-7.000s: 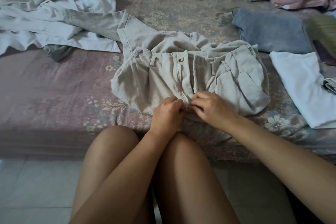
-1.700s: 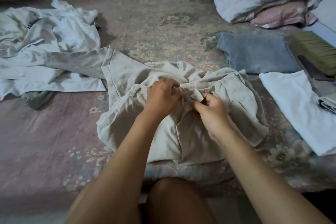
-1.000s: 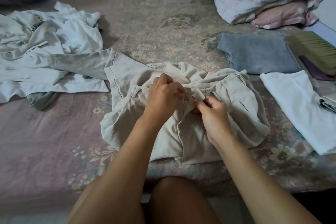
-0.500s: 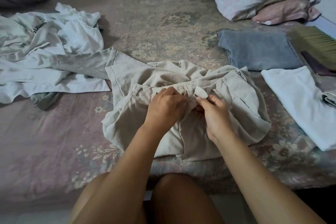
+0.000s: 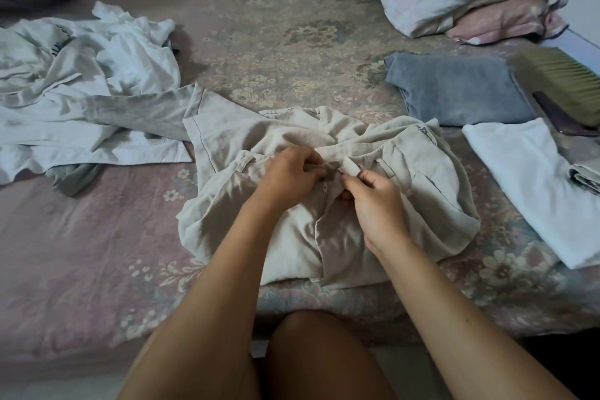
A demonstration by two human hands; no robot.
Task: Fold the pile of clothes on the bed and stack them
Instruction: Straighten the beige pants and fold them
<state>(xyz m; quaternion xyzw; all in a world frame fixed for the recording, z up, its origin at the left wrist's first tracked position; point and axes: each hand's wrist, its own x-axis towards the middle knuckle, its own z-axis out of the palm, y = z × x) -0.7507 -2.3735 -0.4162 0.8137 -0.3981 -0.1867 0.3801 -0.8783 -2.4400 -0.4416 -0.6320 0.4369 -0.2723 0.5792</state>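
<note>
Since half a second ago, the two hands are being drawn slightly apart at the waistband, so that the zipper (image 5: 324, 189) is being exposed between them; seven seconds ago both hands were lower, at the near edge of the garment. In the head view, the beige trousers (image 5: 418, 201) are being kept bunched at the middle of the bed (image 5: 97, 247), near its front edge. The left hand (image 5: 289, 177) is being curled on the waistband cloth, and the waistband tab is being pinched by the right hand (image 5: 378, 201). The unfolded white pile (image 5: 81, 84) is being left at the left, unchanged. The folded blue garment (image 5: 454, 88) and the folded white garment (image 5: 532, 182) are lying at the right, beside each other.
</note>
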